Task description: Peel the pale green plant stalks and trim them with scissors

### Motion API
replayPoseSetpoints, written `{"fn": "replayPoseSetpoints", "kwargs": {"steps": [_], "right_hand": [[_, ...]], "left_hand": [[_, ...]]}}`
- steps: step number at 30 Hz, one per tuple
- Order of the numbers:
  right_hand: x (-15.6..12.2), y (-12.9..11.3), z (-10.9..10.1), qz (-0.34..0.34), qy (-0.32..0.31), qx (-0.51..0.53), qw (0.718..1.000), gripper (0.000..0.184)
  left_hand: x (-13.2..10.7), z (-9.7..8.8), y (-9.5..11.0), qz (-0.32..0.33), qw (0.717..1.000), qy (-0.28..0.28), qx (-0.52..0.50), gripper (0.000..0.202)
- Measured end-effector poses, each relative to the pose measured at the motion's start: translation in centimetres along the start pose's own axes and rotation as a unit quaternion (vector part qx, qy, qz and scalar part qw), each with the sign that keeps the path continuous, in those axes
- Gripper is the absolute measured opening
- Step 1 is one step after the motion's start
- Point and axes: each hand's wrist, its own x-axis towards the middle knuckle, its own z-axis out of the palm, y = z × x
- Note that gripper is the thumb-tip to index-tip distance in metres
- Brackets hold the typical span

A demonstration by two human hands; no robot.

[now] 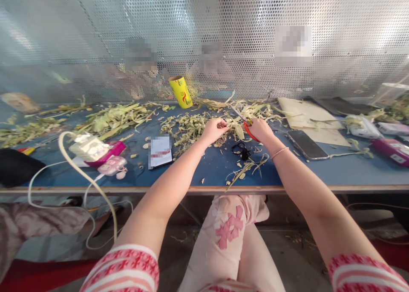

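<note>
Scissors with orange handles (250, 133) are gripped in my right hand (262, 130), their blades pointing up and left over the plant pieces. My left hand (214, 131) is just to the left, its fingers curled together at the edge of the pile; whatever they pinch is too small to make out. Around and beyond both hands lie pale, dried plant pieces (185, 128), with longer dried stalks (258, 110) behind the scissors. A black tangled cord (241, 150) lies on the blue table (204, 168) below my right hand.
A yellow cardboard tube (180, 92) stands tilted near the perforated metal panel (223, 36). At left are a power strip (87, 149) with cables and a phone-like device (160, 151). At right, a black phone (307, 145) lies beside cardboard sheets (306, 113).
</note>
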Motion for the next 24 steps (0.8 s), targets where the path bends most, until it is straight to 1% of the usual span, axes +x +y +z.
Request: {"fn": "replayPoseSetpoints", "kwargs": {"steps": [3,5,8,12,15,20,24], "right_hand": [[0.3,0.2,0.4,-0.025,0.022,0.01,0.999,0.041],[0.3,0.2,0.6,-0.057,0.042,0.03,0.997,0.039],[-0.1,-0.1,0.7,-0.099,0.064,0.074,0.99,0.039],[-0.6,-0.4,0.7,-0.124,0.06,0.104,0.985,0.041],[-0.8,-0.5,0.8,-0.139,0.047,0.103,0.984,0.041],[-0.9,-0.6,0.9,-0.161,0.043,0.084,0.982,0.042],[-1.0,-0.8,0.8,-0.167,0.046,0.078,0.982,0.039]], "left_hand": [[0.2,0.1,-0.2,-0.019,0.994,0.042,-0.095,0.014],[0.4,0.1,-0.2,-0.053,0.982,0.064,-0.169,0.017],[0.5,0.0,-0.1,-0.099,0.951,0.065,-0.287,0.018],[0.3,-0.2,0.6,-0.114,0.906,0.061,-0.402,0.021],[0.0,-0.3,1.1,-0.117,0.891,0.054,-0.436,0.024],[-0.2,-0.2,1.4,-0.118,0.895,0.03,-0.428,0.027],[-0.2,-0.1,1.3,-0.116,0.893,0.017,-0.435,0.025]]}}
